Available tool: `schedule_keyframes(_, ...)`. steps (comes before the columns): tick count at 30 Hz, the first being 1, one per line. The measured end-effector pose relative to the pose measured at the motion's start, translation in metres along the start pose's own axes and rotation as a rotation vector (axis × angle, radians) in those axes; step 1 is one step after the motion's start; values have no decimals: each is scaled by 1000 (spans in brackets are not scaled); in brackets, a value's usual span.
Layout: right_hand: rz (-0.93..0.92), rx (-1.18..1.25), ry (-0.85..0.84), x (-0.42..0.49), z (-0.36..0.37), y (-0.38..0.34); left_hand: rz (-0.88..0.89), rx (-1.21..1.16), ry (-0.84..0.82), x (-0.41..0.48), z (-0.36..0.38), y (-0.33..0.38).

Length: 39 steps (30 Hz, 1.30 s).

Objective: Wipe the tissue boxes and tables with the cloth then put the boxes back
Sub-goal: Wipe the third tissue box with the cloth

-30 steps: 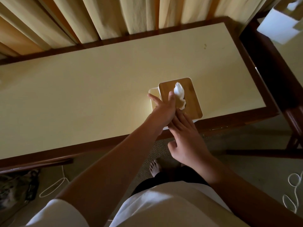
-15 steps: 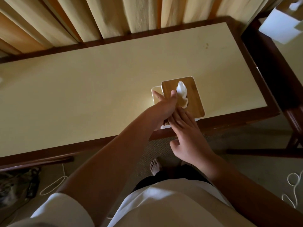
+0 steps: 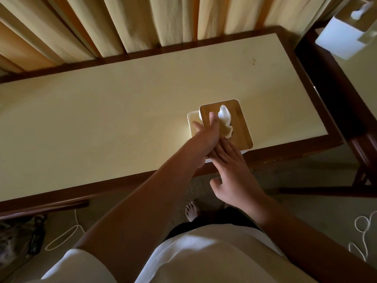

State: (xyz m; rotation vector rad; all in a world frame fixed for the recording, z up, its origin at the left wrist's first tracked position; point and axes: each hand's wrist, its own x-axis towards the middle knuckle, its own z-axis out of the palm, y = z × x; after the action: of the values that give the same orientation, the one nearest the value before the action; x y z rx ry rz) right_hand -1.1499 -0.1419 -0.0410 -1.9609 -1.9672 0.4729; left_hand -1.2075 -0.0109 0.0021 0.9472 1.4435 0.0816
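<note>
Curtain [image 3: 142, 23]: one, pleated, hanging behind the far table edge.

Tables: two. The main table [image 3: 102, 119] has a cream top inside a dark wood border. The second table [image 3: 365, 78] stands to the right of the tissue box, a dark gap between them.

Boxes: two. The tissue box [image 3: 238, 123], white with a wooden lid, sits at the main table's near edge, right of centre. The top lies open to its left and beyond it; to its right, a narrower strip runs to the border. The second box [image 3: 342, 39] stands far right of it, on the other table.

Hands: two. The left hand [image 3: 206, 135] grips the tissue box at its near-left corner, thumb on the white side, a finger over the lid. The right hand [image 3: 234, 176] has straight fingers against the box's near side; whether they cover anything cannot be told.

Tissue [image 3: 224, 117]: one, protruding from the lid.
</note>
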Motion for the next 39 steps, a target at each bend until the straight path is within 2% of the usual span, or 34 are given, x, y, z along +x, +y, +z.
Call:
schedule_keyframes(5,-1,10,10,0,1,1,72,94,-35,-3,1,-1)
schedule_keyframes(10,-2,36,30,1,0,-1,58,83,30,20,8,-12)
schedule_keyframes(18,22,-42,23,1,3,0,56,130,-69,-3,-10,5)
schedule_keyframes(22,42,-44,36,1,5,-1,188,158,-125,-17,-33,1)
schedule_keyframes(25,24,-29,40,0,5,1,324,115,-74,-25,-54,-17)
schedule_keyframes(28,23,-41,46,-1,6,2,466,-134,-45,-24,-72,-40)
schedule_keyframes(31,16,-64,62,-3,8,3,670,-351,-178,-22,-93,-56)
schedule_keyframes(36,12,-96,67,-5,12,3,762,-439,-16,-24,-105,-72)
schedule_keyframes(39,10,-99,68,-5,13,3,798,-430,-1,-30,-95,-78)
